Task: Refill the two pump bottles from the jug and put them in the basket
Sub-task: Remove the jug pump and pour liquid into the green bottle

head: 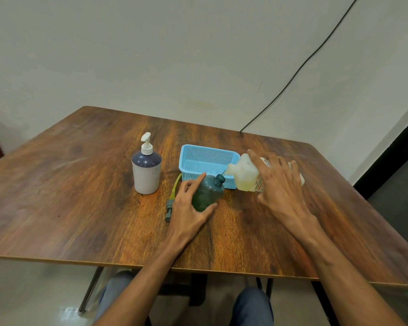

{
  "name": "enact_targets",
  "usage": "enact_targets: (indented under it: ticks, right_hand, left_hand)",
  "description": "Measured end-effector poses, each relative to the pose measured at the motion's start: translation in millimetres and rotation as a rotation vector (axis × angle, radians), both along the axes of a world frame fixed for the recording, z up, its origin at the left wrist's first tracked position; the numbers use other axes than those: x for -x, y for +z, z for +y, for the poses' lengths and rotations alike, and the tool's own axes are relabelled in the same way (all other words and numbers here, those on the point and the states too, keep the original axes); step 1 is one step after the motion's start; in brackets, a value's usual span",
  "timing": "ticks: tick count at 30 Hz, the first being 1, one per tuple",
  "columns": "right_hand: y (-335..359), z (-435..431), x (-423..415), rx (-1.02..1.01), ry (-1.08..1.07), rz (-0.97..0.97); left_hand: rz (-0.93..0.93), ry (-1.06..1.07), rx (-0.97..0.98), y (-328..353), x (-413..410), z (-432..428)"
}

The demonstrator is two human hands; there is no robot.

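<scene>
My left hand [189, 203] grips a dark green bottle [209, 191] with its top off, tilted toward the right. My right hand [280, 182] holds a white translucent jug [245, 175] tipped to the left, its spout just above the green bottle's open neck; a thin stream runs between them. The green bottle's pump [171, 203], grey head and yellow tube, lies on the table left of my left hand. A second pump bottle [146, 170], white with a dark navy shoulder and a white pump, stands upright further left. The blue basket [207, 154] sits behind the green bottle with nothing inside.
Everything rests on a wooden table [80, 196] whose front edge is near my knees. A black cable [316, 48] runs down the wall to the table's far right edge. A dark floor strip lies to the right.
</scene>
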State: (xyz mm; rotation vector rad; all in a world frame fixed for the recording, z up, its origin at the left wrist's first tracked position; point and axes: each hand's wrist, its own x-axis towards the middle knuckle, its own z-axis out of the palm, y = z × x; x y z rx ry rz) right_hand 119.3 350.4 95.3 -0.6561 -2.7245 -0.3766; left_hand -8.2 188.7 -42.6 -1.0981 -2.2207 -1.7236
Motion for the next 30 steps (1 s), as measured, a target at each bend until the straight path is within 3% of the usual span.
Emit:
enact_targets:
  ticks: [30]
  right_hand:
    - [7.3,-4.1,0.4,0.0,-0.005,-0.01]
  left_hand:
    - [-0.004,0.0,-0.01,-0.1,0.7,0.7]
